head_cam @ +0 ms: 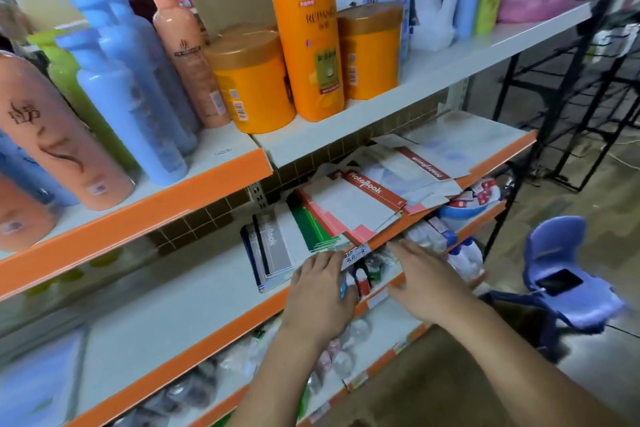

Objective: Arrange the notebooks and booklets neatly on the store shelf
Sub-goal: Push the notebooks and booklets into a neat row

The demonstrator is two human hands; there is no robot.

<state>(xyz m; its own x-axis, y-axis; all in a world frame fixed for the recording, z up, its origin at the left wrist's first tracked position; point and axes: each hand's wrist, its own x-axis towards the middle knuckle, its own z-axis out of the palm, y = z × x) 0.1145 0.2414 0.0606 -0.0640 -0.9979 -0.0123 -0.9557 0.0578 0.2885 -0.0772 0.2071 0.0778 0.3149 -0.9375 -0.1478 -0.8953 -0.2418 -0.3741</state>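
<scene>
Top shelf (225, 149): white board with an orange front edge, carrying bottles and jars.
Peach bottle (59, 135): far left on the top shelf, dark script on its side.
Blue bottles (128, 90): a close group just right of the peach bottle.
Orange jars (254, 87): two, gold-lidded, either side of a tall orange bottle (306, 35).
Middle shelf (194, 302): holds the notebooks and booklets on its right part; its left part is blurred.
Grey notebooks (272, 250): a small stack lying flat at the front edge, slightly fanned, leftmost of the stationery.
Green booklets (313, 229): a flat stack just right of the grey notebooks, edges stepped.
Red pads (356, 204): red-and-white pads marked "Notebook", overlapping askew to the right of the green booklets; more lie crooked further back and right.
Price tag (356, 255): handwritten, on the orange edge below the green booklets.
Left hand (320, 295): back up, fingers fairly straight, reaching the shelf edge by the price tag. It holds nothing visible, and it is unclear whether it touches the edge.
Right hand (429, 277): flat and spread, fingers straight, pointing at the edge below the red pads; holds nothing.
Chair (554, 239): small, purple, on the floor right of the shelves.
Phone (560, 282): dark, lying on the chair seat.
</scene>
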